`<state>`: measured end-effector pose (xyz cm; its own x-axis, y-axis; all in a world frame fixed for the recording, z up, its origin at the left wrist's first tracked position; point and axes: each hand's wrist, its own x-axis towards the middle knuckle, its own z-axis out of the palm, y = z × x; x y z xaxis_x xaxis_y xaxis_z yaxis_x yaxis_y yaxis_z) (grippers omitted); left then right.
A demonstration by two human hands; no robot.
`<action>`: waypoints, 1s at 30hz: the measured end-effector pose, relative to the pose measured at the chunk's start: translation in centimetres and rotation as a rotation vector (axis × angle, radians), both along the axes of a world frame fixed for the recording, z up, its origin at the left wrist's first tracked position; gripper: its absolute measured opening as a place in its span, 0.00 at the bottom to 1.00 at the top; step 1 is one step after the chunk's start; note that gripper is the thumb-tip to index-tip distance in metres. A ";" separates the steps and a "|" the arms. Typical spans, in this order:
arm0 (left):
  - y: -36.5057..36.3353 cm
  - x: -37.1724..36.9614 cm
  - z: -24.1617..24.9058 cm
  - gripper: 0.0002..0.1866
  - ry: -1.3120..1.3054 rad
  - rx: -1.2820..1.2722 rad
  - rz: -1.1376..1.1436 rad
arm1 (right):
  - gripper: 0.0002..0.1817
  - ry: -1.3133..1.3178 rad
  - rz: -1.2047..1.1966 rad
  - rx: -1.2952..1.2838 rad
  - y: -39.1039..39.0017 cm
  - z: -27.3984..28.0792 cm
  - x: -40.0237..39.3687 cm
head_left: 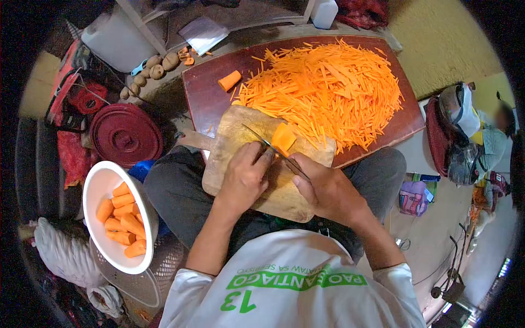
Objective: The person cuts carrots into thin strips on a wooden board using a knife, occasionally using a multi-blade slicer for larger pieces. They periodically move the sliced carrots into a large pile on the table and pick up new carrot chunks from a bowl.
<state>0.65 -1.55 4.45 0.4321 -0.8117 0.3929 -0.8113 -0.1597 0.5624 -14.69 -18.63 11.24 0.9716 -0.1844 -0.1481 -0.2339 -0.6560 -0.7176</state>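
Note:
A worn wooden cutting board [229, 136] lies across the lap. My right hand [322, 188] is wrapped round the handle of a knife [254, 133], whose blade points up and to the left over the board. Beside the blade my left hand [247, 176] has its fingers curled and pressed together near the board's middle; what they hold, if anything, is hidden. A cut piece of carrot [284, 137] sits just beyond the knife. Behind the board, a large heap of carrot strips [339, 87] covers much of a dark red board [205, 98], with a carrot chunk [229, 81] at its left.
At the left stands a white bowl [90, 191] of peeled carrot chunks [131, 223], with a dark red round lid [126, 135] behind it. Brown round items [156, 71] lie at the back left. Bags and a purple container [414, 198] are at the right.

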 end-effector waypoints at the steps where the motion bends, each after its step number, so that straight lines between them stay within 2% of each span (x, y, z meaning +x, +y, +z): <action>1: 0.0 0.0 0.1 0.22 -0.007 -0.003 0.002 | 0.19 -0.015 0.002 -0.023 0.2 -0.3 0.0; 5: -0.2 -0.3 0.0 0.20 -0.006 0.057 0.007 | 0.16 -0.061 0.013 -0.046 -0.2 -2.3 0.4; 7: -0.4 -0.3 0.2 0.18 -0.030 0.018 0.011 | 0.18 -0.063 0.065 -0.097 -0.5 -3.8 1.1; 10: -0.4 -0.4 0.3 0.16 -0.043 -0.034 0.020 | 0.16 -0.094 0.041 -0.074 -0.4 -4.0 1.2; 13: -0.7 -0.5 -0.5 0.15 -0.043 -0.055 0.037 | 0.16 0.093 0.046 -0.067 -0.6 -3.1 2.4; 16: -0.6 -0.6 -0.2 0.15 -0.016 -0.089 0.024 | 0.16 0.060 0.011 -0.060 -1.9 -4.0 3.0; 18: -0.5 -0.3 0.0 0.15 0.012 -0.090 0.012 | 0.15 -0.064 -0.042 0.051 -2.4 -4.1 2.5; 20: 0.2 -0.3 0.2 0.15 0.060 -0.039 0.006 | 0.14 -0.081 -0.085 0.197 -2.4 -2.8 1.7; 24: 0.4 -0.2 0.2 0.16 -0.024 -0.025 0.016 | 0.15 -0.039 -0.072 0.158 -1.5 0.1 0.4; 27: 0.2 -0.2 0.1 0.17 -0.071 -0.024 0.004 | 0.15 -0.161 -0.022 0.087 -0.6 0.0 -0.1; 30: 0.2 -0.2 0.2 0.18 -0.085 -0.035 -0.006 | 0.14 -0.108 0.003 0.072 -0.7 0.2 -0.1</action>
